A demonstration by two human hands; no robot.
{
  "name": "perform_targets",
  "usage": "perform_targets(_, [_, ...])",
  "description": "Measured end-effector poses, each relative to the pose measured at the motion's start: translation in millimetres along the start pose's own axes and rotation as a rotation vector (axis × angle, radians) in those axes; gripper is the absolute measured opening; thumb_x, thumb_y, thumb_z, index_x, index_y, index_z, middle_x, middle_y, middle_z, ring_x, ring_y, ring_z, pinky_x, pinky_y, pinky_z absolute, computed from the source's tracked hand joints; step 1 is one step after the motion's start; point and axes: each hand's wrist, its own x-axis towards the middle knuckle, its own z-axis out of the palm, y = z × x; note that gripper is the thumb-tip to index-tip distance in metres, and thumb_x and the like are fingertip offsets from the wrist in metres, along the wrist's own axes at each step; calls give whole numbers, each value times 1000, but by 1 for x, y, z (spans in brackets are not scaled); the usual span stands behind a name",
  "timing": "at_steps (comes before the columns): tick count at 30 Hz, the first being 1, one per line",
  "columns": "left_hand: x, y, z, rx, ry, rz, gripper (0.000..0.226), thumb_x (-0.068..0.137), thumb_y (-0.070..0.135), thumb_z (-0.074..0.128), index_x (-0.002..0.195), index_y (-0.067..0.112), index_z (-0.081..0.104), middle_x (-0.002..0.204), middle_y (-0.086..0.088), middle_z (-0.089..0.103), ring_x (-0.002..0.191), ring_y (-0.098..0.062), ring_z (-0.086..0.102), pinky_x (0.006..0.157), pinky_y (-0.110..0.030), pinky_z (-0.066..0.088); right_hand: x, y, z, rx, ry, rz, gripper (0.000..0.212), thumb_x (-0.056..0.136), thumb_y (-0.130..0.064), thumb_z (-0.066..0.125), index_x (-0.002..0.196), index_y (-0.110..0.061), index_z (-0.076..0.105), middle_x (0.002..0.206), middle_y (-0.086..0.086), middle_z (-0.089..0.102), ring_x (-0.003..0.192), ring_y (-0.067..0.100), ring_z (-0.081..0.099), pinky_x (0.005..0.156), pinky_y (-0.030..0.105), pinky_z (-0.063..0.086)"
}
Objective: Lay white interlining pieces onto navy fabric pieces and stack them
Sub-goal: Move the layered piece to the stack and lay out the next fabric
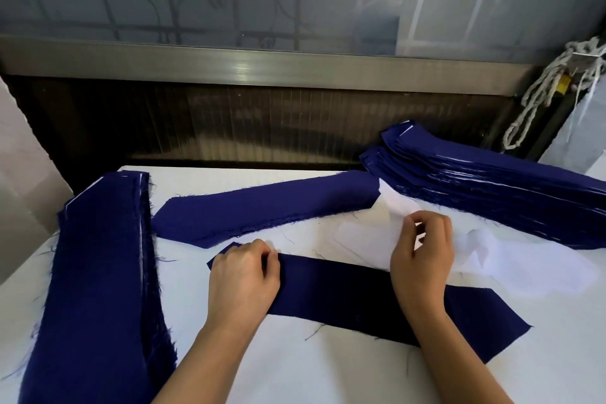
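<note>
Two hands: both are held over the middle of the table (328,371).
Left hand (244,275): rested on the left end of the navy piece (344,292), with fingers curled tight on its far edge.
Right hand (421,259): a white interlining piece (393,207) is pinched between thumb and fingers and lifted a little.
Navy piece: laid flat near the front edge, under both hands.
White pile (524,266): spread just right of the right hand.
Left stack (98,272): navy pieces are piled along the left edge.
Middle pile (262,210): navy pieces are laid behind the hands.
Big stack (492,187): navy and white layers are piled at the far right corner.
</note>
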Motion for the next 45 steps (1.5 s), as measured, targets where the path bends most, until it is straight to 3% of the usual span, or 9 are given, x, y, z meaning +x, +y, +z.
perform_targets(6, [-2, 3, -3, -251, 23, 73, 48, 101, 44, 25, 82, 25, 65, 72, 16, 62, 76, -10, 57, 78, -37, 44, -26, -28, 8, -56, -31, -684, 8, 93, -6, 55, 100, -8, 55, 102, 12, 62, 89, 27, 55, 78, 35, 40])
perform_targets(11, [-8, 9, -2, -631, -25, 190, 53, 103, 50, 27, 86, 24, 69, 83, 11, 67, 80, -12, 65, 71, -33, 51, -52, -47, 26, -118, -311, -895, 7, 88, -5, 62, 95, -6, 62, 96, 11, 63, 74, 28, 53, 68, 38, 41])
perform_targets(15, [-4, 11, 0, -518, 76, 133, 36, 97, 43, 48, 70, 22, 56, 61, 5, 55, 57, -14, 55, 54, -32, 46, -53, -47, 26, -130, -434, -839, 11, 93, -10, 57, 90, -4, 65, 96, 10, 61, 76, 27, 52, 67, 40, 43])
perform_targets(18, [-4, 11, 2, -485, 134, 167, 33, 96, 31, 52, 66, 17, 48, 57, 5, 45, 52, -17, 44, 49, -39, 40, -51, -44, 22, -131, -498, -656, 24, 93, -17, 53, 114, -7, 57, 117, 7, 59, 102, 23, 54, 88, 36, 44])
perform_targets(21, [-9, 16, 0, -447, 209, 249, 24, 95, 24, 54, 73, 17, 61, 62, 12, 51, 56, -11, 47, 50, -35, 42, -46, -41, 19, -125, -567, -482, 52, 82, -13, 57, 133, -12, 46, 126, 2, 57, 117, 17, 48, 104, 30, 35])
perform_targets(24, [-9, 14, 2, -416, 334, 306, 20, 90, 9, 56, 90, 9, 76, 80, 9, 70, 72, -7, 61, 63, -25, 49, -43, -36, 21, -139, -598, -403, 61, 72, -8, 59, 131, -18, 45, 105, -2, 62, 101, 14, 51, 102, 25, 30])
perform_targets(33, [-4, 12, -1, -549, 335, -8, 12, 95, 13, 61, 96, 22, 70, 84, 18, 69, 77, -10, 65, 65, -20, 49, -25, -21, 9, -369, -498, -550, 19, 74, -8, 66, 89, -17, 72, 84, -6, 64, 84, 20, 58, 97, 35, 32])
perform_targets(38, [2, 10, -9, -673, 350, -244, 22, 100, 26, 56, 91, 46, 57, 94, 27, 66, 88, 0, 63, 70, -18, 46, -11, -2, -37, -671, -394, -612, 19, 73, -2, 74, 86, -16, 73, 84, 0, 67, 85, 25, 62, 98, 43, 33])
perform_targets(45, [3, 8, -10, -695, 406, -298, 13, 100, 26, 56, 95, 38, 58, 91, 29, 65, 84, 2, 62, 70, -14, 44, -3, 40, -110, -831, -48, -467, 21, 81, -2, 53, 90, -7, 71, 75, 7, 64, 78, 36, 61, 91, 49, 33])
